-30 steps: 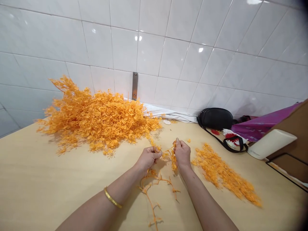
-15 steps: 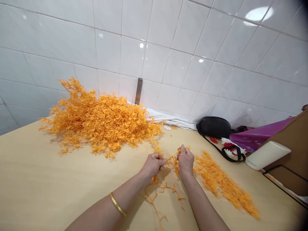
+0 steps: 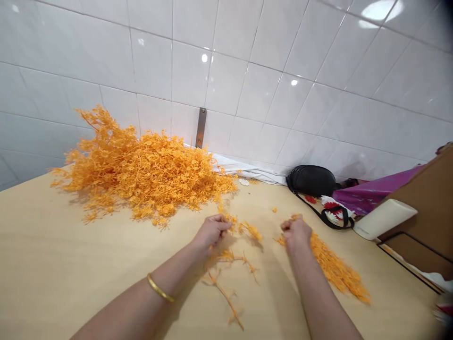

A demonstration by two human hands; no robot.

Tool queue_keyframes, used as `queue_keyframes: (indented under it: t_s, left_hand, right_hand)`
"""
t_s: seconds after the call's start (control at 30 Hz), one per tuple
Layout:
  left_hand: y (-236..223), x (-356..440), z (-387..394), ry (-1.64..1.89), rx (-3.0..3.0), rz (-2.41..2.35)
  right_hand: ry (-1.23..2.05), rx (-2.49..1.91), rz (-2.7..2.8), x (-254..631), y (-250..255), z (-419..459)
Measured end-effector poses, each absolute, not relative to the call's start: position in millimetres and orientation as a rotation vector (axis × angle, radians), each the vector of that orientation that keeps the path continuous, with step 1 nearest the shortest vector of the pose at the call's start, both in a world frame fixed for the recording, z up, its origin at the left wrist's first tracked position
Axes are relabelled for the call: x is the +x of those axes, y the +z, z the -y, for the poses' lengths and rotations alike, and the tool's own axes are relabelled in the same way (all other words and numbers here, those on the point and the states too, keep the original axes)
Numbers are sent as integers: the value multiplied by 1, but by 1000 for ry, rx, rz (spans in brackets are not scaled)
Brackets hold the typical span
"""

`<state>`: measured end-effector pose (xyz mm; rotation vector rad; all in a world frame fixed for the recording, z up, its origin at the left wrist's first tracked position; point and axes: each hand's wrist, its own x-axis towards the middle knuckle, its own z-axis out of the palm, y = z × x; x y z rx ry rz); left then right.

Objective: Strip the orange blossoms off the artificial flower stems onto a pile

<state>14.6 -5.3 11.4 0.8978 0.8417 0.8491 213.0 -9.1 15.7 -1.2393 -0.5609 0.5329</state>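
Note:
My left hand (image 3: 211, 232) pinches an orange plastic sprig (image 3: 244, 230) just above the pale wooden table (image 3: 53, 264); the stripped end of its stem (image 3: 226, 295) trails toward me. My right hand (image 3: 296, 232) is closed in a fist over the near end of a small heap of plucked orange pieces (image 3: 332, 267); what its fingers hold is hidden. A big pile of orange plastic sprigs (image 3: 141, 172) lies at the back left against the wall.
A white tiled wall (image 3: 247, 71) with a metal bracket (image 3: 200, 127) backs the table. White cloth (image 3: 247, 171), a black pouch with strap (image 3: 311, 181), purple fabric (image 3: 371, 192), a cream block (image 3: 384, 218) and a brown box (image 3: 428, 208) sit at right.
My right hand has left the sprig and moved right to the small heap of orange pieces. The left hand still holds the sprig. The camera has shifted slightly.

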Motion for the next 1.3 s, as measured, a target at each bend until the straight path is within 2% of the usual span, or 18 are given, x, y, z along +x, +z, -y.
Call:
queue_keyframes:
  t_s: [0.1, 0.2, 0.43, 0.63, 0.87, 1.3]
  left_hand:
    - [9, 4, -2, 903, 796, -805]
    - [5, 1, -9, 908, 697, -718]
    - [0, 1, -19, 902, 572, -657]
    - [2, 0, -21, 867, 543, -650]
    - [0, 1, -21, 909, 540, -659]
    - [4, 1, -19, 901, 552, -659]
  right_hand:
    - [563, -1220, 466, 215, 27, 13]
    - [718, -1142, 594, 192, 38, 18]
    - [1093, -1171, 1497, 149, 41, 44]
    - [711, -1381, 1962, 125, 20, 46]
    - [676, -1349, 2138, 117, 11, 48]
    - [442, -1624, 1610, 157, 5, 27]
